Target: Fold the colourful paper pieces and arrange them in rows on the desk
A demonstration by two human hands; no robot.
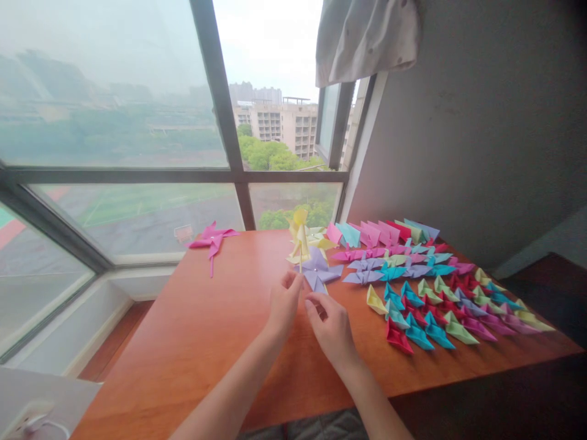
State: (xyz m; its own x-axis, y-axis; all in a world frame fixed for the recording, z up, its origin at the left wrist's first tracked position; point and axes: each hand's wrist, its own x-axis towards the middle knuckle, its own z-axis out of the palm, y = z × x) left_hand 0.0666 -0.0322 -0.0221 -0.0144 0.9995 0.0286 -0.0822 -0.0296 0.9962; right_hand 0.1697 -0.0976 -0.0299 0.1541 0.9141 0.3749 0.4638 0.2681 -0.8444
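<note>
A yellow paper pinwheel (300,231) stands upright on a thin stick, its blades partly smeared. Thumb and fingers of my left hand (285,300) pinch that stick near its lower end. Close by on the right, my right hand (332,324) has its fingers curled together; whatever they may hold is too small to make out. Just beyond both hands a purple paper pinwheel (317,269) lies on the wooden table (197,342), overlapping other pale paper blades behind it. Another pinwheel, pink (213,239), rests at the table's far left corner.
Rows of folded paper boats (417,333) in several colours cover the table's right side. Behind them are folded paper cranes (364,269) and more folded pieces (380,233) along the far edge. Windows (137,174) border the table's far side, with a grey wall (458,140) at right.
</note>
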